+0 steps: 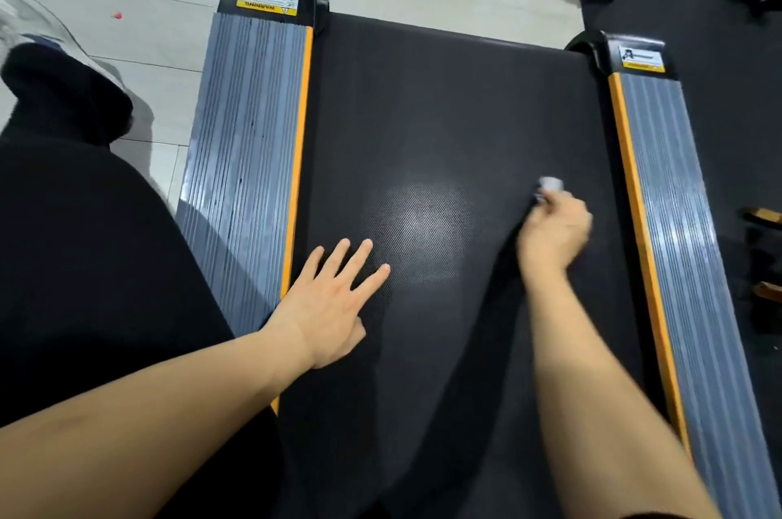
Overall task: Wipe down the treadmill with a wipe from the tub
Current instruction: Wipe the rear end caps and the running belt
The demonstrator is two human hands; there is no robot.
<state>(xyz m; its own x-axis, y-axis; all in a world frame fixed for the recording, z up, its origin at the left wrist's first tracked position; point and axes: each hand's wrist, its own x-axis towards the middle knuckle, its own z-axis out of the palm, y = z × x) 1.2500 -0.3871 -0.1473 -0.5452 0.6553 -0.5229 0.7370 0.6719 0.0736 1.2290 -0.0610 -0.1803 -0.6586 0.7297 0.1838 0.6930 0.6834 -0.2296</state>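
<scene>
Treadmill belt (423,116) lies under my hands; right hand (554,230) pinches a white wipe (550,185); left hand (334,302) presses flat, fingers spread; rail label (267,1) reads "WARNING".

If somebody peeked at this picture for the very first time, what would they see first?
Probably the two bare arms reaching over the big black treadmill belt in the middle. The left hand lies flat with spread fingers near the belt's left edge, while the right hand grips a small white wipe toward the right side. Bright orange strips and grey ribbed side rails frame the belt on both sides.
</scene>
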